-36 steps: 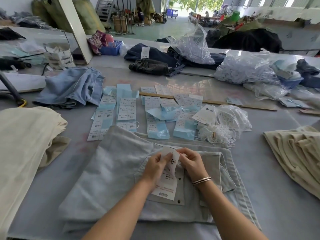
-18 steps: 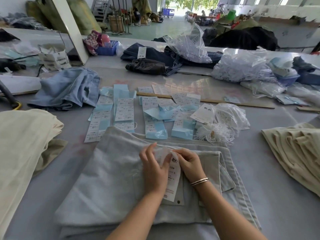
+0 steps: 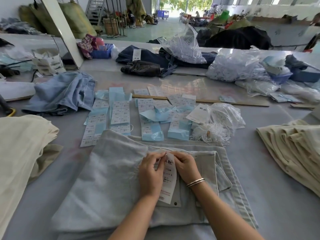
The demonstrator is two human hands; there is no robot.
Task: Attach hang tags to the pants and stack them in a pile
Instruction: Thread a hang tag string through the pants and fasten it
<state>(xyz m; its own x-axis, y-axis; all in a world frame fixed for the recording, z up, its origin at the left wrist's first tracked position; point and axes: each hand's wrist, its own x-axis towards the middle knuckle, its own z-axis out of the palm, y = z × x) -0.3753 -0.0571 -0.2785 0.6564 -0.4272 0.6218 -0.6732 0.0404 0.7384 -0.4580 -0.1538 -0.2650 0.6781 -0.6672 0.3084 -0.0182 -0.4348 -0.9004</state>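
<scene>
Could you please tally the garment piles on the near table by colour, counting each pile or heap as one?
Pale grey pants under both hands: 1
Cream piles, one at the left and one at the right: 2
Light blue denim heap: 1
Total: 4

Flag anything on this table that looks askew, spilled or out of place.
Nothing looks damaged or spilled. The label sheets lie in loose rows, some overlapping and curled. The white strings fan out of their bundle. Both hands, left and right, pinch the hang tag at the waistband of the folded pants.
</scene>
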